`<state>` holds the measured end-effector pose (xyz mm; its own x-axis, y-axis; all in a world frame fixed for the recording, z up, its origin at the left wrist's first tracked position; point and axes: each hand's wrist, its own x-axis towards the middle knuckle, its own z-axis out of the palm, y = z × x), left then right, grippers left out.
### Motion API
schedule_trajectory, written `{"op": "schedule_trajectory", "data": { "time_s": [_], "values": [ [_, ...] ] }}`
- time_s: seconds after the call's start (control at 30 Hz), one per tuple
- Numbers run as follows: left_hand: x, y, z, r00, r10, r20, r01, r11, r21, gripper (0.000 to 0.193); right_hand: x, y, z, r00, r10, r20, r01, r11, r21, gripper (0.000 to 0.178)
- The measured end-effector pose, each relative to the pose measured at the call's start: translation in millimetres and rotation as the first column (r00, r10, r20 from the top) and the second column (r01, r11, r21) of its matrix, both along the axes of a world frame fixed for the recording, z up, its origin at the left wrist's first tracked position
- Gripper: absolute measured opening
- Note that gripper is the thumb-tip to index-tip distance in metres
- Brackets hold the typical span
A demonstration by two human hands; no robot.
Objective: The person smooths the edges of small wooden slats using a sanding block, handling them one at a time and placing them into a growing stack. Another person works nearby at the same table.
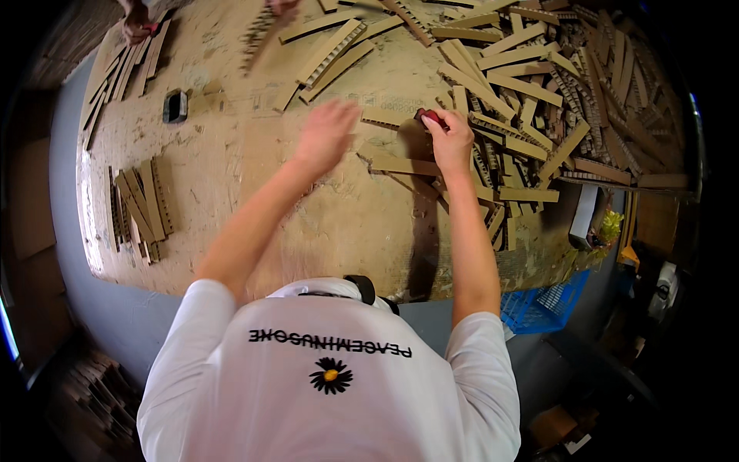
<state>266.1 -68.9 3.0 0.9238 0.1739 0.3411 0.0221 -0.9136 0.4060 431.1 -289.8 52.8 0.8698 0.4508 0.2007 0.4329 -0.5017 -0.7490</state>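
Note:
My right hand point(451, 142) is closed around a small red and dark tool point(429, 117), whose exact kind I cannot make out. Right beside it lies the pile of cardboard strips, with one strip point(404, 165) just below the hand. My left hand point(329, 137) hovers over the table, blurred by motion, so its fingers do not show clearly. Nearest to it is another cardboard strip point(385, 117), to its right. No held thing can be made out in the left hand.
Cardboard strips point(616, 92) heap up at the right; a smaller stack point(138, 200) lies at the left of the wooden table point(254, 169). A dark square holder point(175, 106) stands upper left. A co-worker's hands point(137, 27) work at the far edge. A blue crate point(546, 302) sits below the near right edge.

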Motion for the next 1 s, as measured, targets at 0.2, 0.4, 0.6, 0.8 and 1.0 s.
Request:
{"op": "schedule_trajectory", "data": {
  "time_s": [0.2,0.4,0.6,0.8,1.0],
  "values": [
    [77,-26,-15,0.966,-0.166,-0.2,0.165,0.986,-0.022,0.042,-31,-47,23,0.996,-0.091,-0.021,0.093,0.974,0.206,0.015],
    [-23,16,-9,0.989,-0.069,-0.128,0.058,0.994,-0.089,0.039,-86,-75,29,0.992,-0.108,-0.067,0.119,0.973,0.198,0.014],
    [-171,2,5,0.976,0.008,-0.218,-0.04,0.989,-0.145,0.04,-137,-6,13,0.979,0.204,-0.015,-0.198,0.961,0.192,0.018],
    [-168,-16,3,0.966,0.084,-0.244,-0.117,0.985,-0.125,0.039,-168,31,-10,0.866,0.485,0.121,-0.483,0.874,-0.048,0.018],
    [-170,-18,0,0.961,0.103,-0.258,-0.129,0.988,-0.086,0.038,-170,40,-17,0.826,0.542,0.155,-0.526,0.84,-0.13,0.014]
  ]
}}
